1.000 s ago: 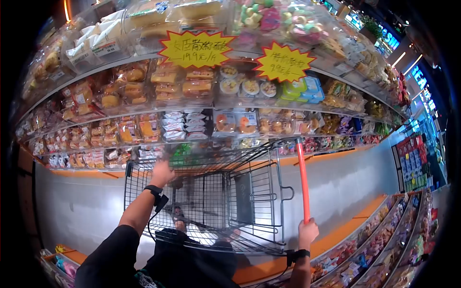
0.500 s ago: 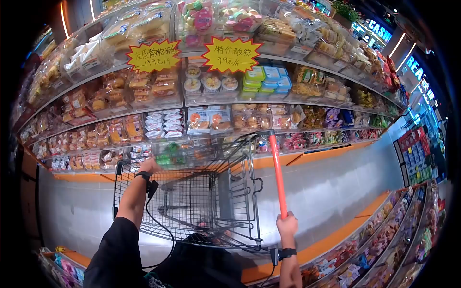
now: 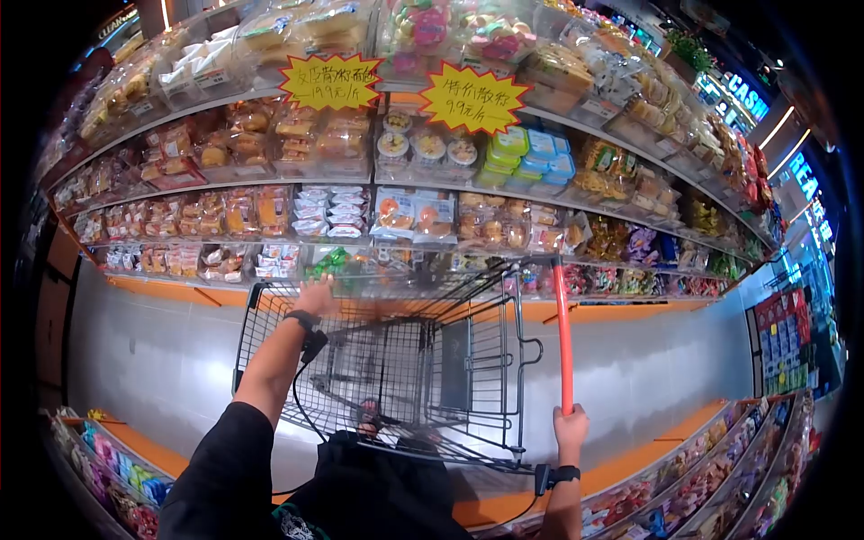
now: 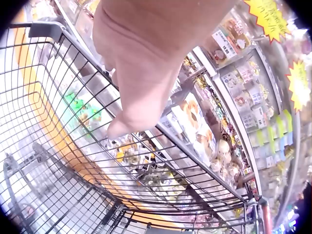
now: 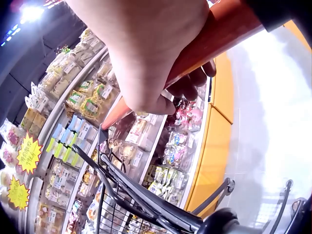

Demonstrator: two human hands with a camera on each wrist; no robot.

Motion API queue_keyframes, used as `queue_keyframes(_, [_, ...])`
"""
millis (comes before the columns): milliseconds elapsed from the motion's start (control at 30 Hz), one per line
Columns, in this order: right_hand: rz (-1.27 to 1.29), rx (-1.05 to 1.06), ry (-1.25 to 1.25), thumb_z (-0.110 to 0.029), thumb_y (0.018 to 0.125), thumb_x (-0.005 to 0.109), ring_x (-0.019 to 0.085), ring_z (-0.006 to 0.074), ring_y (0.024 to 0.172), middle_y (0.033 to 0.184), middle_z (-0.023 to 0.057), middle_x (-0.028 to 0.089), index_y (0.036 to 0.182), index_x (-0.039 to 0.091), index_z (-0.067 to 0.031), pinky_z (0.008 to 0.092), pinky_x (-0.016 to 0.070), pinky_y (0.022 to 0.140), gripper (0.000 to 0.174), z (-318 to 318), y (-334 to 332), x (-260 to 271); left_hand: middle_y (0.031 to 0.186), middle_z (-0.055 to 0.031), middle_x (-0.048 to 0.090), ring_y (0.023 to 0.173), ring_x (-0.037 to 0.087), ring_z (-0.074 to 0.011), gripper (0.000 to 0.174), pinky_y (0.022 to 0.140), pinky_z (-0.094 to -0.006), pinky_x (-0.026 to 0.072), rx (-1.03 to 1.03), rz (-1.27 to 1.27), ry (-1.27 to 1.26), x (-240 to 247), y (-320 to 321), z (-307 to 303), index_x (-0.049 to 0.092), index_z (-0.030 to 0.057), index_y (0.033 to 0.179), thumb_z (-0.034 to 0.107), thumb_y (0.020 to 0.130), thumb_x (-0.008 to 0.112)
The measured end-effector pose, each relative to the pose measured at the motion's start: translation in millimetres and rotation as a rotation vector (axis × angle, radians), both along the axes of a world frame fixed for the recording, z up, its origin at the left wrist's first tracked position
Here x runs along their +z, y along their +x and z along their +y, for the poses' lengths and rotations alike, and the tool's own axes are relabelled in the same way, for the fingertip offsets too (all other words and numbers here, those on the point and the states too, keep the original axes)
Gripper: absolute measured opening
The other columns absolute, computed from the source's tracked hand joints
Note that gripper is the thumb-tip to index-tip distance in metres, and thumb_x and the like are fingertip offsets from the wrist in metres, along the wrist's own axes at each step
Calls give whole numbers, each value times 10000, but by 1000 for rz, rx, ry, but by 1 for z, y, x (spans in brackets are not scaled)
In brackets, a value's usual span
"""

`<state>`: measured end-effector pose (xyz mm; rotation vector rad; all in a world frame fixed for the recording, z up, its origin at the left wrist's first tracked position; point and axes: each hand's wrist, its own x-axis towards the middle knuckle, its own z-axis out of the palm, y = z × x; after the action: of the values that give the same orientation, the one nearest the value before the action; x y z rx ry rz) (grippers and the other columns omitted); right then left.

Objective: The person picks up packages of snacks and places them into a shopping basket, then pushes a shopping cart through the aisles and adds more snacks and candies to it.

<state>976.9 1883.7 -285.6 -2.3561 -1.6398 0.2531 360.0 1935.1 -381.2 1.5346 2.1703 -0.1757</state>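
A wire shopping cart (image 3: 382, 360) with an empty-looking basket stands in front of the person. My left hand (image 3: 317, 297) is at its shelf-side rim; in the left wrist view the left hand (image 4: 141, 63) lies over the dark rim (image 4: 183, 146), thumb on the basket side, other fingers mostly hidden. The red handle (image 3: 564, 333) runs along the cart's right end. Near its close end my right hand (image 3: 571, 427) grips it, and in the right wrist view the right hand's (image 5: 151, 58) fingers curl round the red bar (image 5: 214, 44).
Shelves of packaged bread and snacks (image 3: 324, 144) curve along the far side, with yellow price signs (image 3: 472, 97) above. Low snack bins (image 3: 684, 477) line the near right side. Pale floor (image 3: 153, 351) lies between, and a display rack (image 3: 783, 337) stands at the right.
Relative to the shelves, the cart has moved to the right, with both hands staying on it. The head view has swung left and partly back.
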Motion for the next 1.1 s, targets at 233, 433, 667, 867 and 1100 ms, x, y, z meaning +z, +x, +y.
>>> queue_keyframes(233, [219, 83, -22, -261, 674, 683, 627, 386, 695, 696, 214, 628, 730, 609, 16, 421, 496, 673, 292, 16, 74, 2, 1508, -163, 207, 1366, 226, -403, 882, 1117, -531, 160, 54, -6, -63, 11, 69, 5, 221, 51, 1446, 346, 707, 601])
queue_keyframes(433, [42, 45, -30, -239, 712, 653, 632, 389, 715, 714, 210, 637, 745, 600, -3, 449, 500, 673, 244, 28, 128, -13, 1326, -172, 436, 1273, 393, -373, 691, 1038, -553, 268, 84, 156, 10, 1, 135, 18, 439, -13, 1272, 356, 708, 592])
queue_keyframes(667, [-158, -16, -16, -227, 745, 622, 639, 375, 715, 729, 187, 645, 768, 580, -29, 476, 504, 671, 204, 40, 155, -5, 1378, -165, 403, 1269, 399, -375, 816, 1060, -526, 262, 35, 114, -48, 19, 175, 34, 378, 4, 1325, 436, 683, 635])
queue_keyframes(867, [-194, -17, -25, -231, 738, 619, 641, 370, 708, 741, 181, 650, 781, 583, -32, 477, 506, 674, 207, 53, 159, 4, 1429, -160, 353, 1288, 402, -310, 852, 1083, -498, 255, 50, 54, -105, 17, 179, 68, 332, 4, 1370, 381, 672, 646])
queue_keyframes(1100, [-240, -18, -21, -220, 727, 618, 641, 364, 707, 731, 176, 646, 788, 587, -34, 469, 511, 673, 198, 65, 152, 4, 897, -127, 692, 899, 661, -270, 294, 762, -386, 531, -79, 186, 45, 26, 188, 90, 727, 82, 839, 274, 630, 651])
